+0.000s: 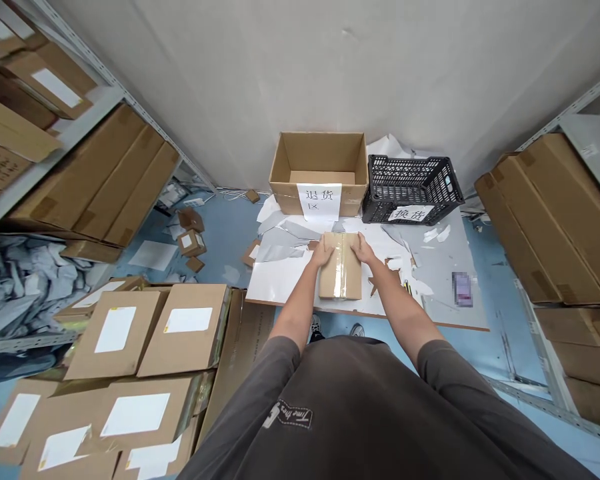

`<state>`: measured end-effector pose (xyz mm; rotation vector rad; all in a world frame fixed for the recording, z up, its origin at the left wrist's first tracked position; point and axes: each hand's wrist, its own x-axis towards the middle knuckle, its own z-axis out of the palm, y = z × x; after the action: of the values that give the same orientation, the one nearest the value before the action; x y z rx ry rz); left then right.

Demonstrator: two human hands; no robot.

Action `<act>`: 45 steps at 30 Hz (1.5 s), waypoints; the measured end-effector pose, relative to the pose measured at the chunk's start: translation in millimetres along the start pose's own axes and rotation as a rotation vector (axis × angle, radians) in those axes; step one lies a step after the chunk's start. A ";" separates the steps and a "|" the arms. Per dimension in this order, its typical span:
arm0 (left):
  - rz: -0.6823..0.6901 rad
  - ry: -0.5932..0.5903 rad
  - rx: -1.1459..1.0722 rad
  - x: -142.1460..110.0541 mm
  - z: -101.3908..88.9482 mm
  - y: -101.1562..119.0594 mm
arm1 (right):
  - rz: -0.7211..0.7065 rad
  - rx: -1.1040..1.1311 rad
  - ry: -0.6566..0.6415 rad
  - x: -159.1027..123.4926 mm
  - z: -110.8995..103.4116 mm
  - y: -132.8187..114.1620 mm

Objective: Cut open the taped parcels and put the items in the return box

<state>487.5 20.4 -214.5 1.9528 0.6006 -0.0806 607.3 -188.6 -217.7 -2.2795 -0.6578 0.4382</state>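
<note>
- We take clock directions from the taped box (341, 280), with twelve towards the wall; it sits between our two hands, over the near half of the table (443, 303).
- Our left hand (323, 253) is clamped on the box's edge at ten o'clock, thumb on top.
- Our right hand (363, 249) grips the opposite edge at two o'clock, so both hands share the one box.
- Done, as far as we see: the box is in hand and closed, with clear tape (339, 267) running along its top face. Nothing on that face looks cut or torn.
- Not done: the box is in neither container, neither the open carton (283, 197) near twelve o'clock nor the black crate (377, 212) between one and two. Each bears a handwritten paper sign.
- We judge this box to be at an early stage, since it is unopened; whether it has been checked, we cannot tell.
- White paper (279, 279) lies at nine o'clock, and a small yellow-and-black thing (407, 287), too small to make out, between three and four.
- On the floor at eight o'clock we have labelled cartons (187, 347), stacked and closed.
</note>
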 end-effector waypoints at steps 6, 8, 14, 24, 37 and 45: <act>0.223 -0.124 0.008 -77.7 -20.8 -54.3 | 0.019 0.134 -0.116 -105.0 -4.3 32.5; 0.244 -0.215 0.047 -110.2 -17.6 -72.0 | -0.059 0.125 -0.227 -146.1 2.5 39.5; 0.278 -0.247 0.093 -136.3 -4.0 -62.7 | -0.081 0.113 -0.180 -175.0 15.8 21.0; 0.261 -0.038 0.262 -65.6 -66.4 70.0 | -0.058 -0.024 0.016 -52.9 -73.1 -43.5; 0.055 -0.014 0.342 10.6 -68.6 75.6 | 0.060 -0.277 -0.062 22.5 -64.6 -53.3; -0.023 -0.010 0.028 17.4 -48.2 52.9 | 0.183 -0.192 -0.028 26.2 -51.6 -42.8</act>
<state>516.2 51.2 -154.1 1.9722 0.6177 -0.1140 639.3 -175.3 -154.7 -2.5327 -0.5257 0.5140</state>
